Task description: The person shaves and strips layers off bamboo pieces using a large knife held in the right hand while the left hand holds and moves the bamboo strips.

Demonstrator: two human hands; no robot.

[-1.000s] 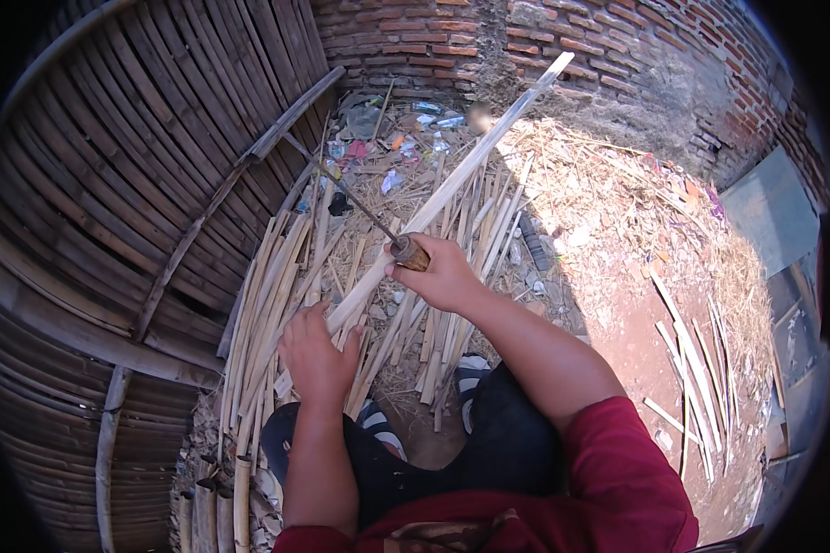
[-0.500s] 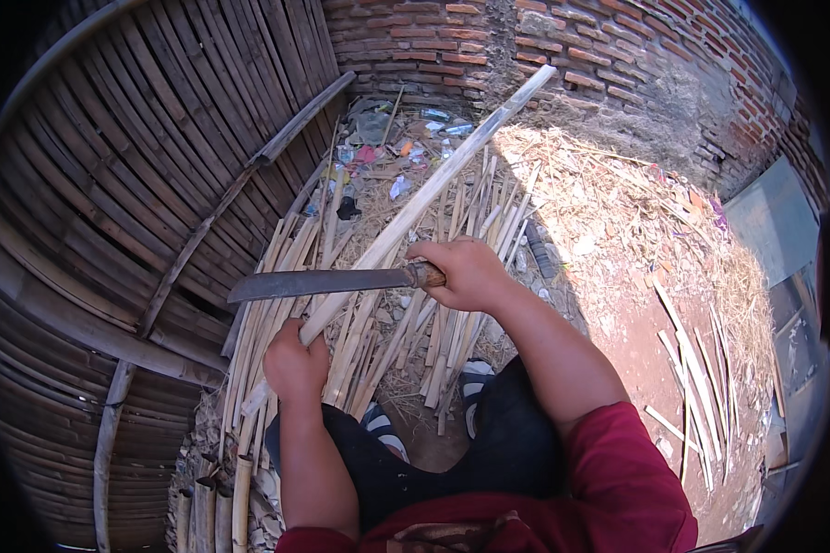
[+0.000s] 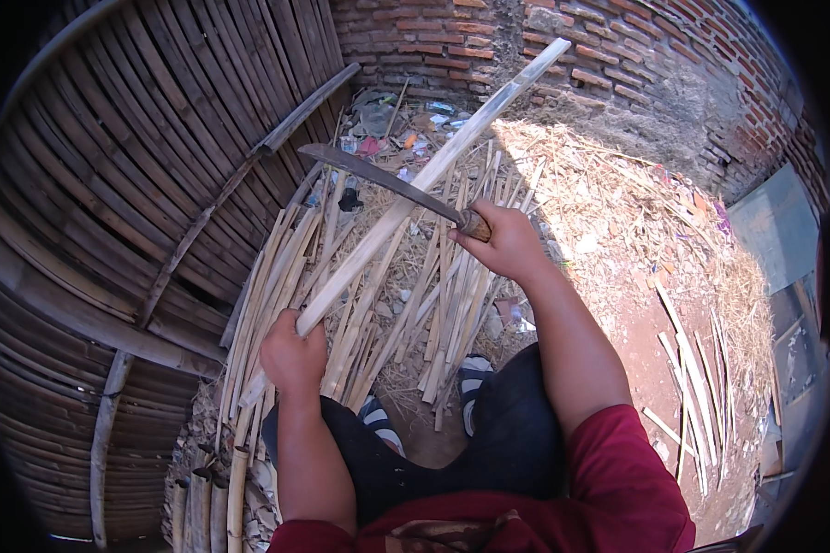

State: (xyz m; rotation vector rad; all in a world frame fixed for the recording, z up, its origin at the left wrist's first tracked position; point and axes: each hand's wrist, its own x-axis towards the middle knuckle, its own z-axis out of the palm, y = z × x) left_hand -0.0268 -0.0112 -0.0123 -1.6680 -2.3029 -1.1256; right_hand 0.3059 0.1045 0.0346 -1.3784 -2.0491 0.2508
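My left hand (image 3: 294, 354) is closed around the lower part of a long, pale bamboo strip (image 3: 360, 261), which slants up and away to the right toward the brick wall. In my right hand (image 3: 504, 241) is the wooden handle of a machete (image 3: 387, 178). Its dark, slightly curved blade lies across the strip at about mid-length, with the tip pointing to the far left. Whether the edge bites into the strip or only rests against it, I cannot tell. Many split bamboo strips (image 3: 364, 341) lie on the ground below, between and beyond my feet.
A wall of dark bamboo slats (image 3: 171, 138) rises on the left, and a brick wall (image 3: 433, 41) closes the far side. Litter (image 3: 371, 145) lies in the far corner. More strips (image 3: 696, 396) lie at the right. Upright bamboo tubes (image 3: 198, 507) stand at the lower left.
The machete has slid farther up the strip, away from me, and its blade has turned so the tip points farther away. The strip's far end has risen slightly. My left hand keeps its grip.
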